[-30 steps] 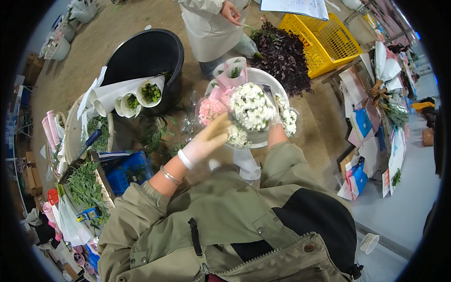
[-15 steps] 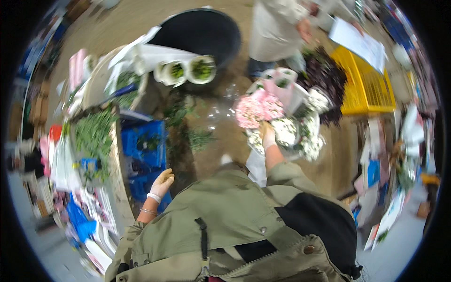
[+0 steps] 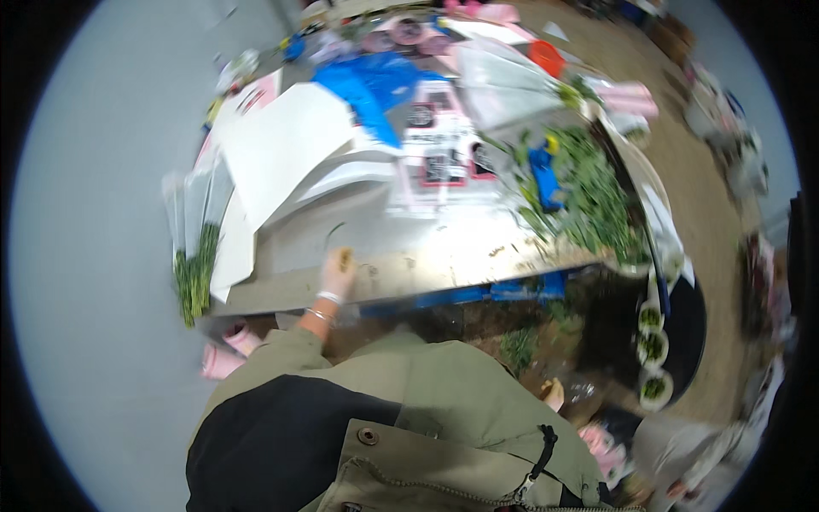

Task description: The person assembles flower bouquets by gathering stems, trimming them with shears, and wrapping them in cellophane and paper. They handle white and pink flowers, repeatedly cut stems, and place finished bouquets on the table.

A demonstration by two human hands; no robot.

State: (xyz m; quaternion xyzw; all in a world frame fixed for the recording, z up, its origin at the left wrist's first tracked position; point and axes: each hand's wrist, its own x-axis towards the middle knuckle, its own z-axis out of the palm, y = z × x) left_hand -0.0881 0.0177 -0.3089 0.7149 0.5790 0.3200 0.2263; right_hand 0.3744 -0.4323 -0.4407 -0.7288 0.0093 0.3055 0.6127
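Observation:
My left hand (image 3: 338, 273), in a pale glove with a bracelet at the wrist, is over the front edge of a steel worktable (image 3: 299, 256); motion blur hides its finger shape. On the table lie white paper sheets (image 3: 281, 145), blue plastic (image 3: 363, 85), printed wrappers (image 3: 435, 188), leafy stems (image 3: 597, 196) and a blue-and-yellow tool (image 3: 544, 175). My right hand (image 3: 553, 394) shows only as fingertips past the jacket at lower right, near pink flowers (image 3: 604, 448); what it holds, if anything, is unclear.
Sleeved stems (image 3: 194, 264) lean at the table's left, by a pale wall. Pink rolls (image 3: 222, 360) sit below. A black tub (image 3: 687, 324) with wrapped greens is at the right. A person in a pale smock (image 3: 691, 461) is at lower right.
I have turned from the flower tub to face the worktable. My left hand has moved onto its front edge; my right hand has dropped to the lower right, mostly behind my jacket.

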